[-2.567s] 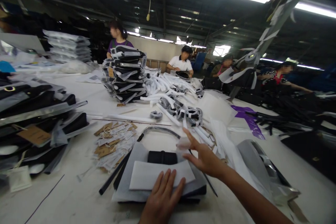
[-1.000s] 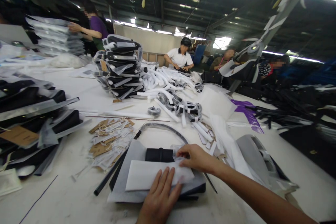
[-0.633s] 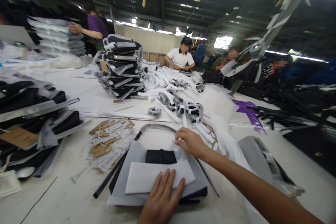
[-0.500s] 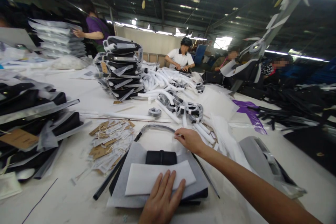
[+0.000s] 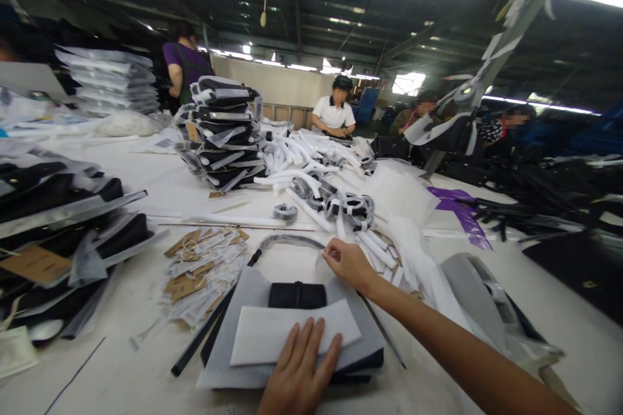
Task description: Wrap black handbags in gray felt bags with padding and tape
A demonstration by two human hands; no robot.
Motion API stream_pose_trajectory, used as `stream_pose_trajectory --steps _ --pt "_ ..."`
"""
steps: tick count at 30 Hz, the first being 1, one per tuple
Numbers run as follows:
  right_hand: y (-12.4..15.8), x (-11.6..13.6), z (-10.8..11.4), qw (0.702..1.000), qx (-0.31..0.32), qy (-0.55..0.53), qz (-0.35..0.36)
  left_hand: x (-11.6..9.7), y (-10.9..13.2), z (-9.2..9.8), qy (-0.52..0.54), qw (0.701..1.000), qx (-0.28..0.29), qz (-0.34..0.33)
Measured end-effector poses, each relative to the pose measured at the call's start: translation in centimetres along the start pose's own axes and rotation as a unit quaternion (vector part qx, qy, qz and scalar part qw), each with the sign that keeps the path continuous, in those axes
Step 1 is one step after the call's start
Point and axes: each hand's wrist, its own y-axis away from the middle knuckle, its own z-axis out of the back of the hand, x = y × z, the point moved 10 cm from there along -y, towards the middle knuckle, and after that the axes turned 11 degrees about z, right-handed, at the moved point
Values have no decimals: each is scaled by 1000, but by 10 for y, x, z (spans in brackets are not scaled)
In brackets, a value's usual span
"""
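Observation:
A black bag lies flat on the white table in front of me, covered by a grey sheet and a white foam sheet. My left hand rests flat on the white sheet, fingers stretched out. My right hand is beyond the bag's far right corner, fingers pinched on a thin clear plastic film next to the wrapped curved handle.
A heap of paper tags lies left of the bag. Packed black bags are stacked at the left, another stack further back. White wrapped straps and tape rolls cover the middle. Several people work at the far side.
My right hand came down onto the bag's top, then drew back toward the handle with the clear film pinched in it. My left hand stayed flat. The person in purple moved by the far stack.

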Motion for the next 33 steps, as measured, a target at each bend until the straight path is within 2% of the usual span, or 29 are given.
stream_pose_trajectory --steps 3,7,11,13,18,25,33 --pt "18 18 5 1000 22 13 7 1 -5 7 -5 1000 -4 -7" --pt "55 43 5 997 63 46 22 -1 -14 14 -28 998 31 -50" --pt "88 59 2 985 95 138 38 -1 -17 18 -33 997 48 -58" --pt "98 67 3 980 85 166 67 -1 -16 17 -30 997 53 -55" --pt "111 88 13 978 16 149 147 -3 -14 14 -27 995 72 -56" --pt "128 106 18 974 13 156 165 -2 -5 3 -10 994 102 -46" --pt "145 111 19 980 -12 125 156 1 -10 10 29 994 100 -21"
